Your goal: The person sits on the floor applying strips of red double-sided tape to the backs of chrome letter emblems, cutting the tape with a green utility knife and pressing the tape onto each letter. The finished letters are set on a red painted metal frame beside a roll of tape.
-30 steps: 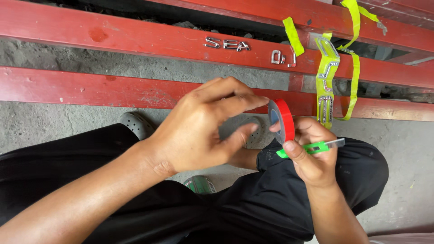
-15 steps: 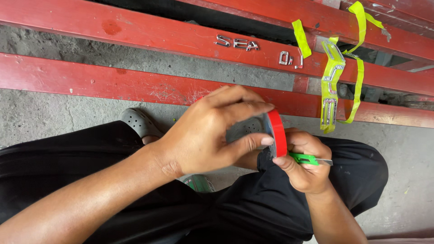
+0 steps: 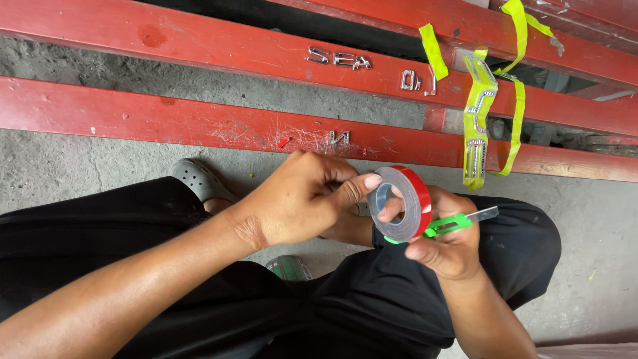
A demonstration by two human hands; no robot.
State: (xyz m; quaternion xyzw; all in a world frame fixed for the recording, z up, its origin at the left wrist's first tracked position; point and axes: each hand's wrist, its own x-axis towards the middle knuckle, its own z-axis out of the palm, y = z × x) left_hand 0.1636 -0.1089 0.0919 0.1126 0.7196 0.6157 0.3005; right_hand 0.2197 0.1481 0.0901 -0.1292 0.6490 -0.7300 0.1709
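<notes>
My left hand [image 3: 299,199] pinches the near edge of a roll of red-backed double-sided tape [image 3: 407,199], thumb pressed on its grey side. My right hand [image 3: 446,239] supports the roll from behind, one finger through its core, and also grips a green utility knife [image 3: 458,223] whose blade points right. Both hands hover above my knees in black trousers [image 3: 399,299]. Small chrome letters [image 3: 339,58] lie on the red beam ahead, one more letter [image 3: 339,138] sits on the nearer beam.
Two long red metal beams [image 3: 199,126] cross the concrete floor [image 3: 598,226] in front of me. Yellow-green tape strips [image 3: 477,119] hang over a chrome emblem at the upper right. A grey clog [image 3: 196,178] and a green sandal [image 3: 289,268] are under my legs.
The roll has turned so its open grey side faces me. My left fingers have slid from covering it to pinching its edge, and the knife blade now shows again.
</notes>
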